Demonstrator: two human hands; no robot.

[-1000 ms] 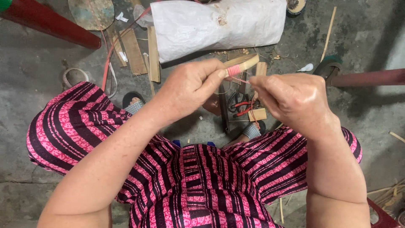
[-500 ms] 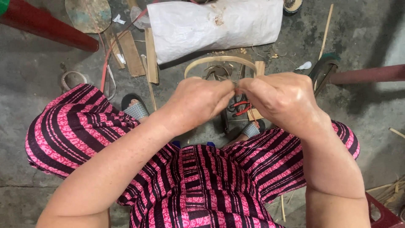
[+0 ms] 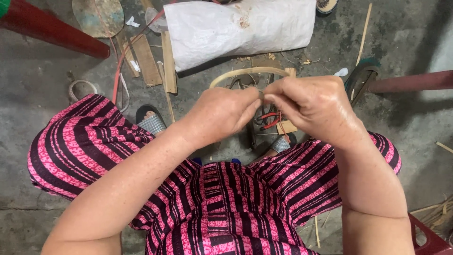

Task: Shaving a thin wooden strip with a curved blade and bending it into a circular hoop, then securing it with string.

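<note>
The person wears a pink garment point(image 3: 226, 198) with black stripes that covers the lap and knees across the lower frame. Both forearms are bare, without sleeves. Grey woven sandals point(image 3: 152, 123) cover the feet at centre.

1 head-worn camera looks steeply down, close over the seated person's lap, toward the concrete floor point(image 3: 415, 42).

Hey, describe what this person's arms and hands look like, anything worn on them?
Both forearms are bare, with no sleeves in view. The left hand and right hand wear no gloves, and no rings, watch or bracelets are visible. The garment below them is pink with black stripes.
</note>
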